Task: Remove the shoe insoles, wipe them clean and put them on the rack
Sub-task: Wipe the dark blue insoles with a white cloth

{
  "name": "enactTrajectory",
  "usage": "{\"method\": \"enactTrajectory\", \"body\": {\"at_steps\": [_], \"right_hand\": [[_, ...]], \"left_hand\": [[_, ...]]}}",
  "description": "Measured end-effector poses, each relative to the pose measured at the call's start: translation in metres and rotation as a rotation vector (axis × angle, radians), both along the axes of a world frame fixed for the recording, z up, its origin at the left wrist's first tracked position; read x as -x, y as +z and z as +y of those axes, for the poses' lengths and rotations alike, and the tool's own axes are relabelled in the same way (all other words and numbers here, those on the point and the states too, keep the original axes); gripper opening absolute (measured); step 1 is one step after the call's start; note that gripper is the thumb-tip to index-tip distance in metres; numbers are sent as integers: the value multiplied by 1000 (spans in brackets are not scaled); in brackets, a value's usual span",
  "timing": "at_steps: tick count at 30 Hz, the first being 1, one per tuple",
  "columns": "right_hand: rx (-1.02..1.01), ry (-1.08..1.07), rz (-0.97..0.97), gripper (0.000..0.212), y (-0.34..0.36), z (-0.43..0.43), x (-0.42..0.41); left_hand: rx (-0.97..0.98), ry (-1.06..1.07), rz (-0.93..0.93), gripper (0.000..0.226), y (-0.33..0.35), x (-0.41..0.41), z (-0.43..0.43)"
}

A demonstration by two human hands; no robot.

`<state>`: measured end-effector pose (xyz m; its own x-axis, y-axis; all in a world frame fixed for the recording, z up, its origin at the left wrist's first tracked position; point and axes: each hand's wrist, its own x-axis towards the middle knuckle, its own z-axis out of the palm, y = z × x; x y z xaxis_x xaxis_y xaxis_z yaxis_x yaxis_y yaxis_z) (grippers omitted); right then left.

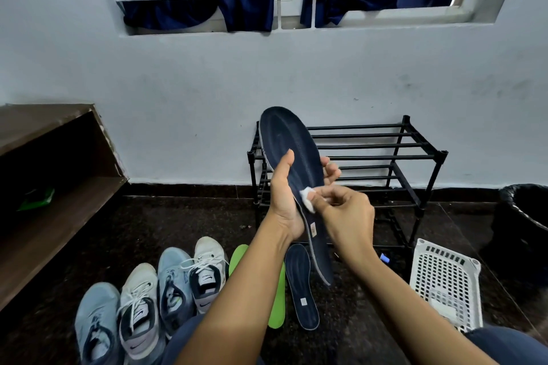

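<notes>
A dark navy insole [292,142] stands nearly upright in front of me, toe end up. My left hand [284,201] grips it around the middle, thumb on its face and fingers behind. My right hand [347,213] pinches a small white wipe [307,198] and presses it against the insole's lower half. A second navy insole [302,287] and a green insole [277,314] lie on the dark floor below. The black metal rack [370,157] stands against the wall behind the held insole, its bars bare.
Several sneakers [148,296], blue and white, are lined up on the floor at lower left. A white perforated basket [444,281] sits at lower right, a black bin [525,216] beyond it. A brown wooden shelf [50,187] runs along the left.
</notes>
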<state>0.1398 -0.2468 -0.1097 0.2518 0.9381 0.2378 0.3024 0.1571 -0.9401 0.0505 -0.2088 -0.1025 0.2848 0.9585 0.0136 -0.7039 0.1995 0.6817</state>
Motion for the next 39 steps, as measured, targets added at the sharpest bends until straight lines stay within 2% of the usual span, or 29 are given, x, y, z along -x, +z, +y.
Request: {"method": "enactTrajectory", "body": {"at_steps": [3, 6, 9, 14, 17, 20, 23, 26, 29, 31, 34, 37, 39], "right_hand": [[-49, -121, 40, 8, -2, 1, 3], [12, 23, 110, 8, -9, -18, 13], [38, 68, 70, 9, -7, -12, 8], [-2, -161, 51, 7, -4, 8, 3], [3, -38, 91, 7, -9, -9, 12], [44, 66, 75, 8, -8, -15, 10], [27, -66, -7, 8, -6, 3, 1], [8, -181, 3, 9, -5, 6, 3], [14, -27, 78, 6, -9, -13, 10], [35, 39, 41, 5, -9, -17, 8], [33, -58, -32, 6, -5, 1, 2], [-3, -188, -2, 10, -3, 6, 3], [-31, -122, 39, 4, -5, -5, 8]], "left_hand": [[11, -31, 18, 53, 0, -4, -2], [24, 14, 109, 60, 1, 3, 2], [36, 46, 73, 60, -1, 4, 3], [64, -26, 59, 54, -1, -9, -2], [64, 59, 94, 56, -1, -3, 3], [49, 89, 36, 58, -1, 1, 6], [44, 29, 44, 55, -3, -7, 0], [49, -24, 15, 53, -1, -11, -4], [51, 25, 38, 58, -1, -4, 1], [61, 41, 23, 61, -2, -1, 3], [49, 25, -5, 57, -3, -5, 1], [32, -2, -19, 55, -1, -9, -3], [38, 9, -13, 58, 0, -6, -1]]}}
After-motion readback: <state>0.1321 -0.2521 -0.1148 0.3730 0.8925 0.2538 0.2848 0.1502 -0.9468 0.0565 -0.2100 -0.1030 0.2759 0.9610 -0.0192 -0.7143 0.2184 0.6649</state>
